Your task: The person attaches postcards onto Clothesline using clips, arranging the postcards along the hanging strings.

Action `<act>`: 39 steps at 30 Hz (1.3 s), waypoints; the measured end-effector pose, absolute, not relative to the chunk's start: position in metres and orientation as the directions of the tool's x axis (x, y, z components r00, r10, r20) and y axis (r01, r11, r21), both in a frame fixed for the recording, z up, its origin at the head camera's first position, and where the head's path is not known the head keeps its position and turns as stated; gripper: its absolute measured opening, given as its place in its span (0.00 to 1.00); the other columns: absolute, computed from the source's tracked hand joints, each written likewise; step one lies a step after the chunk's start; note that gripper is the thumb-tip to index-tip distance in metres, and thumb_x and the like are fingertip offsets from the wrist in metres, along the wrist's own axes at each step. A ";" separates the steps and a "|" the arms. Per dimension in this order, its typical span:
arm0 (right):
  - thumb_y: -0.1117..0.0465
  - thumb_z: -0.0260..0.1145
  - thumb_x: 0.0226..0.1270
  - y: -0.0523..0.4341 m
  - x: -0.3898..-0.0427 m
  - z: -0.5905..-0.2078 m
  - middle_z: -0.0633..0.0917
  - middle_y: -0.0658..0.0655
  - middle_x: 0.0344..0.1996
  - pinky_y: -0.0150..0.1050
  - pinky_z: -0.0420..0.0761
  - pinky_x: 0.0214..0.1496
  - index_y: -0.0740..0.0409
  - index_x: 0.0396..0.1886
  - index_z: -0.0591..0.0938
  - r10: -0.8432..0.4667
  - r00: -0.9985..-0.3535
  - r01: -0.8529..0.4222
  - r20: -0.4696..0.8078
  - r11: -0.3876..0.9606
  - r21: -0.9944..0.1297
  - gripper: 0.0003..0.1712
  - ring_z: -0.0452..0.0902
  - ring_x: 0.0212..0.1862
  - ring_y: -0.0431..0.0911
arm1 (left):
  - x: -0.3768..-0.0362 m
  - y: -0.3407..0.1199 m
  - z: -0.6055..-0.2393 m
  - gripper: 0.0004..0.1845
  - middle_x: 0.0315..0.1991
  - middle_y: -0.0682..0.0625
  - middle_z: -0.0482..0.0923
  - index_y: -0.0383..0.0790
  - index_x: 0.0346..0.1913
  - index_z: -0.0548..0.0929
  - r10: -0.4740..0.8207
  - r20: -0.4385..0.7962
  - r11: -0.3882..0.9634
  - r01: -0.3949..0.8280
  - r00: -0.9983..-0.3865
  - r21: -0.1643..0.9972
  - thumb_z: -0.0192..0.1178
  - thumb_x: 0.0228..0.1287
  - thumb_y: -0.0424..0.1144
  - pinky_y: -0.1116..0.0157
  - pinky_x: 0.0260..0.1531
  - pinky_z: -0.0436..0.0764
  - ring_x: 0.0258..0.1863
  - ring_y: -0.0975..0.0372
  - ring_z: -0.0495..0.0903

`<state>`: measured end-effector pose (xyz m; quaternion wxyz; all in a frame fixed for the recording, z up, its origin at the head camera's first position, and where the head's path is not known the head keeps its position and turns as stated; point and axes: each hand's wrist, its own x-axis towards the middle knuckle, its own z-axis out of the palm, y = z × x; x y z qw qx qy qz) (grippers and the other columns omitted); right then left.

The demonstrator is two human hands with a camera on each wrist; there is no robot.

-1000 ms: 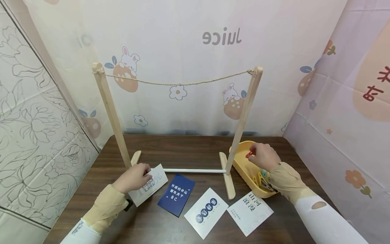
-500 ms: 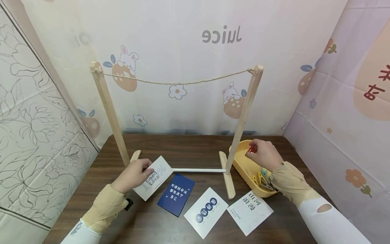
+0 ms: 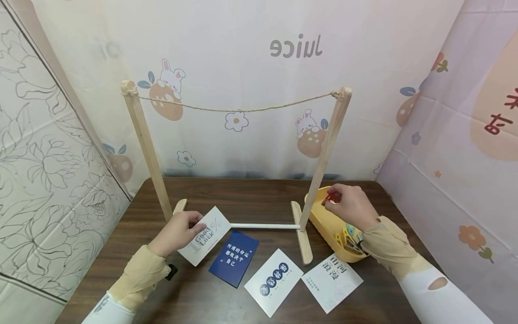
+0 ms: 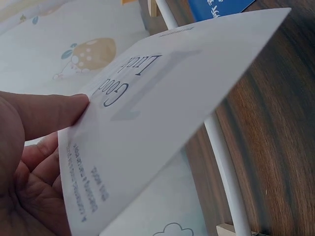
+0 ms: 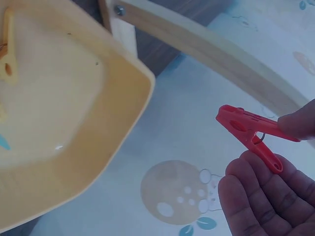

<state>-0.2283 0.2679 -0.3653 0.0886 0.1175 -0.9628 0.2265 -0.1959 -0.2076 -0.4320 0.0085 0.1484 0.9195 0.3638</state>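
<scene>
Head view. Your left hand (image 3: pixel 177 230) pinches the white "Good Luck" paper card (image 3: pixel 204 235) by its near edge, raised off the dark wooden bench (image 3: pixel 251 198) just in front of the white crossbar (image 3: pixel 263 226) of the wooden two-post stand (image 3: pixel 323 157). Your right hand (image 3: pixel 351 206) holds a small red plastic clothes peg (image 3: pixel 331 197) above the far end of the yellow plastic tray (image 3: pixel 323 221), which carries further pegs at its near end. A twine line (image 3: pixel 234 109) sags between the post tops, bare. Three more cards lie flat on the bench: dark blue (image 3: pixel 234 258), white with blue roundels (image 3: pixel 273 281), white with black characters (image 3: pixel 332 281).

Left wrist view. Thumb on top and fingers (image 4: pixel 34 169) beneath, the grip is clenched on the card (image 4: pixel 162 113), which tilts over the crossbar (image 4: pixel 221 162).

Right wrist view. The peg (image 5: pixel 248 135) sits pinched between thumb and fingertips (image 5: pixel 261 191), jaws closed, clear of the tray (image 5: pixel 74 123).

Step in hand, by judgement: pickup done on both sides, hanging not begun. The next move calls for you to lift the card's top edge to the twine, squeeze the peg open and seat it over both.
</scene>
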 end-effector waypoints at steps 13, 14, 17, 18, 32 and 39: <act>0.65 0.77 0.65 0.255 -0.208 -0.347 0.93 0.58 0.35 0.38 0.86 0.37 0.68 0.48 0.89 -0.228 -0.939 -0.328 0.258 0.820 -0.470 0.14 0.88 0.37 0.49 | -0.196 -0.207 -0.433 0.04 0.35 0.45 0.92 0.34 0.42 0.91 0.190 0.217 0.646 0.288 -0.958 0.707 0.69 0.73 0.31 0.67 0.32 0.85 0.32 0.63 0.87; 0.65 0.77 0.65 0.253 -0.206 -0.345 0.93 0.57 0.35 0.37 0.86 0.37 0.68 0.47 0.89 -0.229 -0.939 -0.330 0.258 0.816 -0.475 0.14 0.88 0.37 0.49 | -0.196 -0.207 -0.433 0.04 0.35 0.45 0.92 0.33 0.43 0.92 0.181 0.222 0.647 0.286 -0.958 0.707 0.69 0.74 0.32 0.67 0.31 0.85 0.32 0.63 0.87; 0.65 0.78 0.65 0.248 -0.201 -0.341 0.93 0.57 0.35 0.37 0.85 0.38 0.66 0.47 0.90 -0.235 -0.936 -0.337 0.263 0.814 -0.473 0.13 0.87 0.38 0.48 | -0.195 -0.206 -0.432 0.05 0.36 0.44 0.92 0.32 0.43 0.91 0.152 0.234 0.653 0.276 -0.960 0.705 0.69 0.74 0.32 0.68 0.30 0.84 0.31 0.62 0.87; 0.65 0.78 0.64 0.247 -0.199 -0.339 0.93 0.58 0.36 0.37 0.85 0.38 0.66 0.47 0.90 -0.238 -0.934 -0.342 0.267 0.812 -0.473 0.14 0.88 0.38 0.48 | -0.195 -0.206 -0.431 0.05 0.36 0.44 0.92 0.32 0.43 0.91 0.146 0.241 0.653 0.276 -0.960 0.705 0.69 0.74 0.32 0.67 0.30 0.84 0.31 0.62 0.88; 0.67 0.80 0.62 0.222 -0.183 -0.321 0.94 0.55 0.36 0.45 0.90 0.42 0.59 0.44 0.92 -0.310 -0.877 -0.457 0.368 0.776 -0.434 0.11 0.90 0.39 0.49 | -0.197 -0.206 -0.425 0.07 0.36 0.41 0.92 0.29 0.44 0.91 0.050 0.335 0.608 0.295 -0.941 0.737 0.70 0.73 0.32 0.70 0.30 0.84 0.32 0.60 0.88; 0.70 0.78 0.63 0.210 -0.176 -0.312 0.94 0.59 0.39 0.52 0.92 0.47 0.64 0.49 0.90 -0.341 -0.853 -0.497 0.394 0.761 -0.417 0.14 0.90 0.41 0.50 | -0.194 -0.208 -0.420 0.06 0.38 0.36 0.92 0.28 0.44 0.90 0.013 0.353 0.560 0.299 -0.936 0.773 0.70 0.73 0.30 0.72 0.30 0.84 0.33 0.55 0.90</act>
